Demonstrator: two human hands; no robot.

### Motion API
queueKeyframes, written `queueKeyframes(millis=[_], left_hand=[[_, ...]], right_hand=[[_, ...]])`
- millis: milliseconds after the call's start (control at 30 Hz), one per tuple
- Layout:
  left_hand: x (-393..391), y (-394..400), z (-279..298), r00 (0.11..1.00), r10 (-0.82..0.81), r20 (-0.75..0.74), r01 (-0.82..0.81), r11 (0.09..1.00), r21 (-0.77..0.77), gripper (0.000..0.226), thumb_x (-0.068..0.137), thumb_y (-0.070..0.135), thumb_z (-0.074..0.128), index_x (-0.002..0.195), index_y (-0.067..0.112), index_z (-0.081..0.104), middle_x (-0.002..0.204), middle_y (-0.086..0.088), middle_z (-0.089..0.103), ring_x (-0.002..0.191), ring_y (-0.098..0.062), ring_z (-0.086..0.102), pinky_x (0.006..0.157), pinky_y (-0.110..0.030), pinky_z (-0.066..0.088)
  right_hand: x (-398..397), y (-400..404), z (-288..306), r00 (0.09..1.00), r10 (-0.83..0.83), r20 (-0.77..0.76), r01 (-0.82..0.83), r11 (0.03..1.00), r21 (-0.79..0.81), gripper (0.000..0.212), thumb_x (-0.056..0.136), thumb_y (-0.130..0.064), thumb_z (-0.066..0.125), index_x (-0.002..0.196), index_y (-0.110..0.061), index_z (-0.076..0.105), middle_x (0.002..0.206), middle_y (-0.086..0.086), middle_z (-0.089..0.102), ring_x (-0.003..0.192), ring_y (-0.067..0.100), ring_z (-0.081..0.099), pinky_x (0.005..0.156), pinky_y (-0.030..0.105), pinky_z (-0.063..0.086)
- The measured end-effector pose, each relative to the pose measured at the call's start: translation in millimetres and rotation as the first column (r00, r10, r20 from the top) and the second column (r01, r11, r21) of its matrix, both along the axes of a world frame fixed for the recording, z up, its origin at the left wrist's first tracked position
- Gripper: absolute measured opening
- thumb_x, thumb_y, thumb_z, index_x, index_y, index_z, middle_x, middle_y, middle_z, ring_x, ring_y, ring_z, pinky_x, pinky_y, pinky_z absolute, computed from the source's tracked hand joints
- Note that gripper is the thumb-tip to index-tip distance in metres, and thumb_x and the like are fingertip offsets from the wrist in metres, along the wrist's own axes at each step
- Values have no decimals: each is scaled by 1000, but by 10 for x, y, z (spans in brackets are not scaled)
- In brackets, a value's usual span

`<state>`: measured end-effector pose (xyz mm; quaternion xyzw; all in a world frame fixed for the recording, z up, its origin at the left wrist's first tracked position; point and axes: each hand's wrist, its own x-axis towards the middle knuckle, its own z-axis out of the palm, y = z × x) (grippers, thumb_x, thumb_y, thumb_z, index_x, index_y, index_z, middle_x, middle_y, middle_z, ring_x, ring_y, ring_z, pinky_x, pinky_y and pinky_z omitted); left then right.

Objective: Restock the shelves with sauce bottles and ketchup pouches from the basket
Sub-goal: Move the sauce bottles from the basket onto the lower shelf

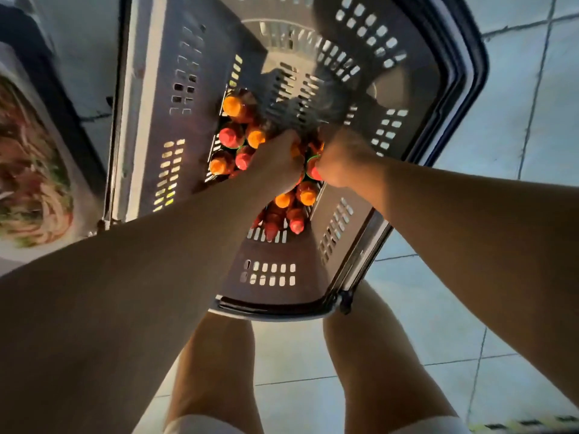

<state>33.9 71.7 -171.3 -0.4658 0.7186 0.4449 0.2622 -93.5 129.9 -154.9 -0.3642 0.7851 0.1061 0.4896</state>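
1. I am looking straight down into a deep grey perforated plastic shopping basket (175, 126) standing on the pale tiled floor (517, 158), between the person's knees. It is low so that both arms can reach the bottom at once.
2. The task's stock sits at the basket's bottom: upright plastic sauce bottles with red and orange caps (233, 137), packed cap-up and touching one another. That packing lets each be taken by the neck.
3. The left hand (277, 164) is down among the bottles with fingers curled. Its grip seems to close around a bottle hidden beneath it, though I cannot tell which one.
4. The right hand (341, 161) has its grip wrapped round the red-capped bottle with a green ring (313, 170), just beside the left hand. Taking one bottle per hand would halve the trips, I judge.
5. I see no ketchup pouches; they may lie under the bottles.
6. At the far left a blurred package printed with a noodle picture (31, 170) marks the shelving, near enough for a short carry.
7. Many bottles remain, so restocking looks far from complete.
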Motion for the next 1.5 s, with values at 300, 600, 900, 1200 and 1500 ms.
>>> queueKeyframes(millis=[300,600,900,1200,1500], left_hand=[[76,16,-132,994,88,-71,-84,995,59,31,99,17,52,128,25,60,120,-4,66,106,-26,62,79,-32,46],[244,-43,432,966,213,-147,-196,973,120,16,95,24,67,110,26,62,85,5,60,72,-19,61,59,-28,40],[691,74,2043,915,325,-239,-299,944,139,27,91,22,77,108,39,64,82,8,66,63,-7,61,53,-27,52],[1169,407,3667,885,396,-244,-403,915,19,29,89,26,76,111,42,66,84,18,67,75,4,61,67,-15,44],[1692,1206,4964,685,670,-287,-694,720,24,26,88,18,70,107,35,62,84,19,70,69,-9,69,68,-34,57]], right_hand=[[57,-57,-220,993,50,-104,-52,998,-21,35,96,-16,67,129,-7,63,131,14,64,124,30,62,100,38,53],[67,-17,250,967,-249,-54,236,955,-181,33,89,-17,78,119,-23,64,113,3,71,104,20,69,79,30,55],[83,265,1831,945,-326,26,312,876,-367,27,84,-19,79,103,-26,61,78,-11,65,70,6,63,57,20,42],[-152,661,3585,979,-189,72,202,903,-379,28,78,-29,80,94,-33,56,64,-12,62,61,11,59,54,29,51],[-538,1158,4916,999,-26,47,41,937,-346,31,73,-31,76,95,-32,55,64,-14,60,56,11,54,57,32,48]])
